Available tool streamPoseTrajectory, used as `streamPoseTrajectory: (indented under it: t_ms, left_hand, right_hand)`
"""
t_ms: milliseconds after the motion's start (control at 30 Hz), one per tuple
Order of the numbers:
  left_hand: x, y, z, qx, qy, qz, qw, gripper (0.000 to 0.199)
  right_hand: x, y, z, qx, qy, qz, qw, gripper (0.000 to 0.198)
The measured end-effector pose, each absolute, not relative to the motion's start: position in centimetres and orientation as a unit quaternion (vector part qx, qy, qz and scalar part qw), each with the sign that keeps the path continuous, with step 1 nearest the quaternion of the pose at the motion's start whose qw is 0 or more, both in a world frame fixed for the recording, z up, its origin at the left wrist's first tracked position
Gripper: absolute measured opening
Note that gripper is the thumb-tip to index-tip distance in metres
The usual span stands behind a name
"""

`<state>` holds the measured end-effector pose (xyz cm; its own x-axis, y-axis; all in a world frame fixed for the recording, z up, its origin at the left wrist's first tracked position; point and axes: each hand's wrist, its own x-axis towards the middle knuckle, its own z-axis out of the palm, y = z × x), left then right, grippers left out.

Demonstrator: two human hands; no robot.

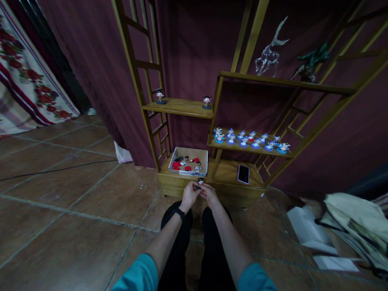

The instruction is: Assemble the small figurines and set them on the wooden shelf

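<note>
Between my left hand (190,195) and my right hand (209,194) is a small dark-haired figurine (200,183), upright, its base pinched by the fingers of both hands. Just beyond them, on the cabinet's low ledge, a cardboard box (206,163) holds several loose figurines and red and black round pieces. Two similar figurines stand on the upper left shelf (182,107): a left figurine (160,97) near its outer end and a right figurine (206,102) near the middle post. Both have dark round bases.
Several blue-and-white figurines (244,141) stand in rows on the right shelf. Above them are a clear deer ornament (268,58) and a dark green ornament (312,64). A phone (243,174) lies on the low ledge. White boxes (311,228) and a pale bag (354,214) lie at right.
</note>
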<state>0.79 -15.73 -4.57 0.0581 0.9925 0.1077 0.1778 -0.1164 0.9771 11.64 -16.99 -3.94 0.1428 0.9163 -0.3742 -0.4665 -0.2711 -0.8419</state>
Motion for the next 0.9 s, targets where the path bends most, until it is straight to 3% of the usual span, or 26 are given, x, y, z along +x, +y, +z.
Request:
streamPoseTrajectory:
  t_ms: [433,900]
  left_hand:
    - [0.9,-17.0,-3.5,0.69,0.526,0.414,0.277,0.016]
    - [1.3,-18.6,-2.1,0.778,0.537,0.28,0.164,0.02]
  right_hand:
    - [11.7,-16.9,-4.5,-0.492,-0.227,0.637,0.548,0.024]
    - [11.9,-16.9,-4.4,-0.464,-0.225,0.633,0.577,0.014]
